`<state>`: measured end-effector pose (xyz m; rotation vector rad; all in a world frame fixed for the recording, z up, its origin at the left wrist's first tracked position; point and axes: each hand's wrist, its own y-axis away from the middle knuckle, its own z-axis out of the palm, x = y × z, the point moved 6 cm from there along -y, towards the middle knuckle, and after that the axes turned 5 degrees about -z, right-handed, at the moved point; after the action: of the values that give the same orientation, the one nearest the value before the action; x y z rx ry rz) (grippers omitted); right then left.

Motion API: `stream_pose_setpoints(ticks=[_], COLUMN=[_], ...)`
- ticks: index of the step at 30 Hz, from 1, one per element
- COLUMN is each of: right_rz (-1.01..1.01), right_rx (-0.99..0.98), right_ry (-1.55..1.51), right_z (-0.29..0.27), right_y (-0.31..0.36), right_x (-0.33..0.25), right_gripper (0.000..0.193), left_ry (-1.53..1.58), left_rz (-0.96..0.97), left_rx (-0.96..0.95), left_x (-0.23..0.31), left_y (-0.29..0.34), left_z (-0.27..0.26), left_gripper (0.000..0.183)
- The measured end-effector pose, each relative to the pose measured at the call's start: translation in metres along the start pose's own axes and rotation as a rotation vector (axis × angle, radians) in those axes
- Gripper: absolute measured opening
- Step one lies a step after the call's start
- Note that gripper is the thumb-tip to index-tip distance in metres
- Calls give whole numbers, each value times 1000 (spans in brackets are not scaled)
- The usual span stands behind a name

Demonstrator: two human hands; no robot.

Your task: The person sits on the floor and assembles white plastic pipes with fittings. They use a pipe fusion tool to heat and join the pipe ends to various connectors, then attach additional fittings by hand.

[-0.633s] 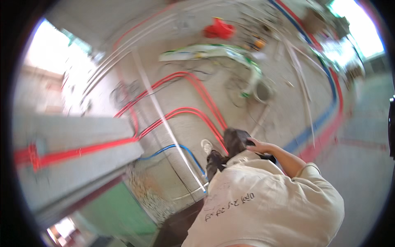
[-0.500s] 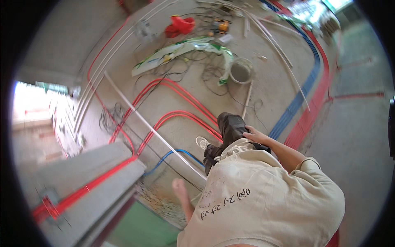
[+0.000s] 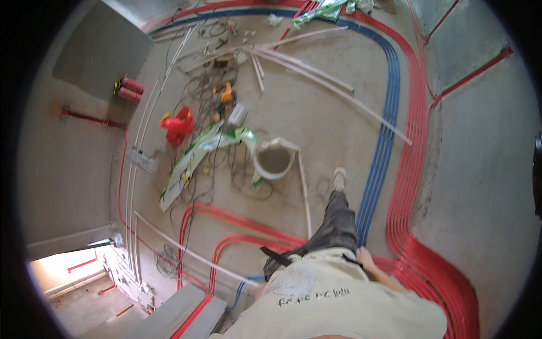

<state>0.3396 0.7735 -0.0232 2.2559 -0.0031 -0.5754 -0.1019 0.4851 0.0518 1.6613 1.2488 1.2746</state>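
Observation:
My right hand [image 3: 366, 260] hangs beside my right hip, next to my dark trousers [image 3: 333, 223]. Its fingers look loosely stretched, with nothing seen in them. Only a blurred sliver of my left hand [image 3: 261, 290] shows at the left edge of my beige shirt [image 3: 350, 313], so its fingers are hidden. A black strap [image 3: 276, 256] sticks out at my waist. One foot in a light shoe [image 3: 339, 179] is stretched forward on the concrete floor. Ahead of me stands a white bucket [image 3: 274, 160] with grey contents.
Blue pipes [image 3: 379, 164] and red pipes [image 3: 407, 169] run along the floor at right. Red looped pipes [image 3: 243, 212] and a white pipe [image 3: 192, 251] cross it at left. Cables, green-white sheeting [image 3: 192, 164], a red bag-like item [image 3: 179, 125] and an orange-black power tool [image 3: 226, 95] lie ahead.
My view has turned and moved forward; the bucket is nearer. My right hand has dropped from my thigh to beside my hip. My left hand has mostly gone behind my shirt.

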Motion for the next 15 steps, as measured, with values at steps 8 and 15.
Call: stream_pose_setpoints(ticks=[8, 15], right_rz=[151, 83], right_rx=[-436, -370], right_ry=[-550, -399], right_z=[-285, -462], right_y=[-26, -239], right_x=[-71, -134], right_gripper=[13, 12], left_ry=[-638, 34], left_rz=[65, -198], left_rx=[-185, -143], left_x=[322, 537], left_y=[-7, -95], left_z=[8, 20], left_gripper=[30, 24])
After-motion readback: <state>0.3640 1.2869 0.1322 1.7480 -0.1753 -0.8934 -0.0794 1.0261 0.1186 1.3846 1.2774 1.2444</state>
